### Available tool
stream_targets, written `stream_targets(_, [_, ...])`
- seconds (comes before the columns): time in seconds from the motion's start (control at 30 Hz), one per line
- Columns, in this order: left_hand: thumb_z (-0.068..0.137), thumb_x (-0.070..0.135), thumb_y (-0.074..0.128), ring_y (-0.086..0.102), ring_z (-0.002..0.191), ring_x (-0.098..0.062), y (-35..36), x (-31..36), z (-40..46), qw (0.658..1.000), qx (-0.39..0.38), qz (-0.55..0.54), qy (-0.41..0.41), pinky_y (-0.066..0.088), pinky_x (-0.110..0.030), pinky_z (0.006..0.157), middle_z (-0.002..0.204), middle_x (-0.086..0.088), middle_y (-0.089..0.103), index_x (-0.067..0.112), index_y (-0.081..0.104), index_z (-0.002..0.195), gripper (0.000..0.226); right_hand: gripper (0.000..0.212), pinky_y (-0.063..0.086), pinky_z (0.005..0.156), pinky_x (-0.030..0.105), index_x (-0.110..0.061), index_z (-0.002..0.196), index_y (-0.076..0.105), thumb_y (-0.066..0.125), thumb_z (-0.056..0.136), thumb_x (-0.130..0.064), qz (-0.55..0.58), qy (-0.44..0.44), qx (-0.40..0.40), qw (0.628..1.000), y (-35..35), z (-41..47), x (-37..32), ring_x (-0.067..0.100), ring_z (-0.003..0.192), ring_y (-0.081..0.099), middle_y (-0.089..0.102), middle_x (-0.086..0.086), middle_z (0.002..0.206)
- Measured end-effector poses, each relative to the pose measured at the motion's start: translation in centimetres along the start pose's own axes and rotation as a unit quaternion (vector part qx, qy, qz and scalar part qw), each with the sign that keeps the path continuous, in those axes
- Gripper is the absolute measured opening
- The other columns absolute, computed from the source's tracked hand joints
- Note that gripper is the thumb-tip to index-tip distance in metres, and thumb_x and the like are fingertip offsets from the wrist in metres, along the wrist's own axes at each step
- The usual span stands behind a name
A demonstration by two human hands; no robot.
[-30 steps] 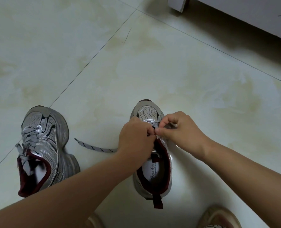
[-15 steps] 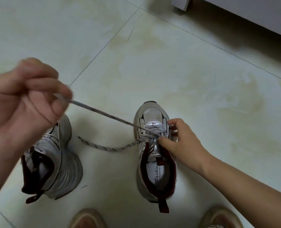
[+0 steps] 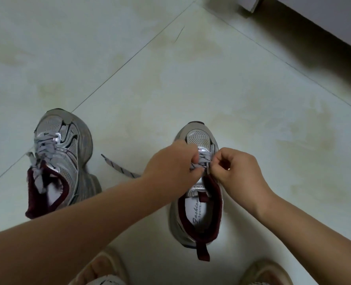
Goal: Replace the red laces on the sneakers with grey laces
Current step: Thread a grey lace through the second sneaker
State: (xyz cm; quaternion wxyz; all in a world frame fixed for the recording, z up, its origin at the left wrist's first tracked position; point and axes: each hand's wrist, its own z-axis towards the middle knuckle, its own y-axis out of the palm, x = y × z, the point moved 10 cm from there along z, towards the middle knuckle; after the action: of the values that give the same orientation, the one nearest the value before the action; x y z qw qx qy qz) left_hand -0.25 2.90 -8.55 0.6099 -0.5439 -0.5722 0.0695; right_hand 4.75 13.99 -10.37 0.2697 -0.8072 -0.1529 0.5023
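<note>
At the bottom edge, the toes of two beige shoes worn by the person are poking into view, cut off by the frame. Both forearms are reaching forward from the lower corners.

Just beyond them, a grey sneaker with a dark red lining is standing on the pale tiled floor, toe pointing away. Both hands are meeting over its tongue and hiding most of the eyelets. The left hand is curling its fingers around the grey lace, a flat lace with dark flecks lying across the front of the shoe. The right hand is pinching the same lace from the other side, thumb and forefinger closed on it. Exactly which eyelet the lace is passing through is hidden by the fingers. A loose end of the lace is trailing out to the left of the left hand, lying on the floor.

Farther left, a second sneaker is sitting, grey laces threaded up its front, ends hanging loosely into its opening.

At the far top right, the base of a white piece of furniture is casting a shadow, cut off by the frame.
</note>
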Motion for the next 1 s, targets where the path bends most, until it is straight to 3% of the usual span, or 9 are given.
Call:
stream_targets(0.1, [0.076, 0.016, 0.060, 0.049, 0.075, -0.022, 0.8, -0.2, -0.2, 0.999, 0.017, -0.035, 0.001, 0.038, -0.029, 0.065, 0.083, 0.005, 0.044, 0.020, 0.045, 0.080, 0.016, 0.013, 0.035, 0.053, 0.031, -0.010, 0.063, 0.053, 0.059, 0.074, -0.008, -0.126, -0.105, 0.019, 0.986, -1.0, 0.5, -3.0, 0.021, 0.058, 0.047, 0.051, 0.000, 0.060])
stream_targets(0.2, [0.075, 0.013, 0.060, 0.040, 0.067, -0.019, 0.9, -0.6, -0.6, 0.998, 0.029, -0.052, -0.018, 0.024, -0.024, 0.056, 0.070, 0.009, 0.037, 0.018, 0.043, 0.079, 0.018, 0.012, 0.029, 0.049, 0.025, -0.004, 0.064, 0.054, 0.065, 0.070, -0.004, -0.307, -0.261, 0.056, 0.914, -1.4, -0.1, -6.5, 0.028, 0.057, 0.050, 0.051, 0.009, 0.062])
stream_targets(0.27, [0.075, 0.013, 0.061, 0.041, 0.067, -0.018, 0.9, -0.7, -0.7, 0.998, 0.038, -0.052, -0.026, 0.023, -0.024, 0.055, 0.070, 0.011, 0.035, 0.018, 0.043, 0.079, 0.019, 0.011, 0.033, 0.053, 0.026, -0.007, 0.070, 0.056, 0.064, 0.077, -0.012, -0.272, -0.215, 0.033, 0.937, -1.6, 0.3, -5.5, 0.026, 0.063, 0.052, 0.054, 0.005, 0.067])
stream_targets(0.33, [0.074, 0.015, 0.063, 0.045, 0.069, -0.019, 1.0, -0.8, -0.6, 0.998, 0.041, -0.046, -0.029, 0.024, -0.023, 0.056, 0.074, 0.010, 0.038, 0.019, 0.045, 0.080, 0.019, 0.019, 0.037, 0.056, 0.028, -0.013, 0.073, 0.056, 0.061, 0.080, -0.030, -0.139, -0.066, -0.023, 0.988, -1.7, 1.0, -2.0, 0.016, 0.062, 0.050, 0.054, -0.003, 0.065])
stream_targets(0.4, [0.074, 0.016, 0.064, 0.047, 0.070, -0.020, 1.0, -0.8, -0.6, 0.998, 0.045, -0.042, -0.031, 0.027, -0.023, 0.058, 0.081, 0.006, 0.041, 0.017, 0.050, 0.081, 0.017, 0.027, 0.042, 0.060, 0.027, -0.012, 0.069, 0.056, 0.067, 0.077, -0.035, -0.021, 0.053, -0.110, 0.992, -0.1, 0.6, 0.8, 0.012, 0.056, 0.047, 0.053, -0.006, 0.058])
stream_targets(0.53, [0.073, 0.016, 0.064, 0.047, 0.069, -0.019, 1.1, -0.8, -0.8, 0.997, 0.050, -0.033, -0.040, 0.028, -0.022, 0.056, 0.082, 0.005, 0.041, 0.017, 0.053, 0.083, 0.015, 0.029, 0.038, 0.057, 0.027, -0.014, 0.058, 0.050, 0.064, 0.083, -0.019, 0.011, 0.023, -0.048, 0.999, -0.8, 1.0, 0.0, 0.011, 0.051, 0.039, 0.045, -0.006, 0.052])
stream_targets(0.67, [0.073, 0.016, 0.063, 0.048, 0.069, -0.021, 1.2, -0.8, -1.1, 0.997, 0.053, -0.035, -0.049, 0.025, -0.024, 0.055, 0.080, 0.006, 0.042, 0.017, 0.053, 0.084, 0.015, 0.017, 0.030, 0.056, 0.029, -0.015, 0.068, 0.056, 0.060, 0.083, -0.023, -0.176, -0.075, 0.053, 0.980, -3.1, 1.1, -2.8, 0.016, 0.060, 0.046, 0.052, -0.004, 0.064])
stream_targets(0.83, [0.074, 0.017, 0.063, 0.049, 0.069, -0.020, 0.8, -0.7, -1.2, 0.997, 0.059, -0.009, -0.056, 0.032, -0.024, 0.059, 0.085, 0.007, 0.042, 0.016, 0.056, 0.087, 0.014, 0.018, 0.045, 0.052, 0.019, -0.005, 0.068, 0.059, 0.067, 0.082, -0.011, 0.171, 0.106, -0.120, 0.972, 0.0, 0.5, 0.7, 0.012, 0.052, 0.046, 0.050, 0.009, 0.062])
stream_targets(1.0, [0.075, 0.011, 0.061, 0.041, 0.064, -0.020, 0.7, 0.8, -1.3, 0.998, 0.065, 0.013, -0.006, 0.030, -0.026, 0.058, 0.085, 0.002, 0.042, 0.012, 0.060, 0.085, 0.010, 0.024, 0.046, 0.056, 0.022, -0.009, 0.063, 0.056, 0.060, 0.085, 0.002, 0.208, 0.110, -0.132, 0.963, 0.8, 0.1, 1.0, 0.019, 0.057, 0.046, 0.050, 0.013, 0.065])
